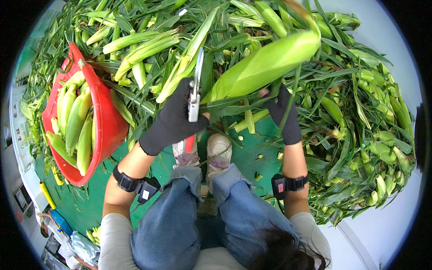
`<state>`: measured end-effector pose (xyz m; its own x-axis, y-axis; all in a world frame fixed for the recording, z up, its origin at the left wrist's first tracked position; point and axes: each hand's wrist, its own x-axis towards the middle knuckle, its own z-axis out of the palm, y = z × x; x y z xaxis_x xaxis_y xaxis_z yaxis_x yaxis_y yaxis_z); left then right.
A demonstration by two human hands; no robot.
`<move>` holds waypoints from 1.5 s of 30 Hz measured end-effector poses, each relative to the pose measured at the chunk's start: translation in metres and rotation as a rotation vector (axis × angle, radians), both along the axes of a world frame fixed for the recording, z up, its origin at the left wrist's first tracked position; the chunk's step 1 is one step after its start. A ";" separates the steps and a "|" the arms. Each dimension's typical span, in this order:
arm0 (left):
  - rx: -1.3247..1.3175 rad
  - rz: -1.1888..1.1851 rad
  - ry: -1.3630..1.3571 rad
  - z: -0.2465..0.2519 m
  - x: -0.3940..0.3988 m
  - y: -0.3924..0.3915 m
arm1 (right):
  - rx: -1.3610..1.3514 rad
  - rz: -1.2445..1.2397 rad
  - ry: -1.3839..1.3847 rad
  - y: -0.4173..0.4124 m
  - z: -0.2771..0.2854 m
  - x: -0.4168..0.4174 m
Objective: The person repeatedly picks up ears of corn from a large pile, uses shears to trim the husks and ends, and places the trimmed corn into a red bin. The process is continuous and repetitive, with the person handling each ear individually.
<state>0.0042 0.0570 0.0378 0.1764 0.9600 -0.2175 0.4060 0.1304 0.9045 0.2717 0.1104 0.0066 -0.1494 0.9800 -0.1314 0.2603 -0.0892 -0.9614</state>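
My left hand [177,116], in a black glove with bare fingertips, is closed around pruning shears [193,104]. Their metal blade points away from me, and a red handle end shows below the hand. A large green-husked ear of corn [263,69] slants across in front of me, somewhat blurred. Its pointed end lies close to the shears, its stalk end up at the right. My right hand [282,108], gloved the same way, grips the ear from its near side; the ear and a long leaf partly cover those fingers.
A red plastic basin [113,118] at the left, tilted, holds several husked-green ears [78,118]. A heap of corn and leaves [341,135] curves from the far side round to the right. My shoes [218,152] stand on a green floor [248,158] with scraps. A person's arm shows at lower left.
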 end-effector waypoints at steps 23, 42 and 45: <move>-0.206 -0.272 -0.467 -0.041 0.009 -0.012 | -0.184 -0.526 0.727 -0.030 -0.001 -0.053; -0.195 -0.063 -0.109 -0.031 0.022 -0.014 | -0.239 -0.367 0.521 -0.046 -0.026 -0.021; -0.092 -0.146 -0.143 -0.033 0.035 -0.016 | -0.194 -0.340 0.444 -0.047 -0.023 -0.043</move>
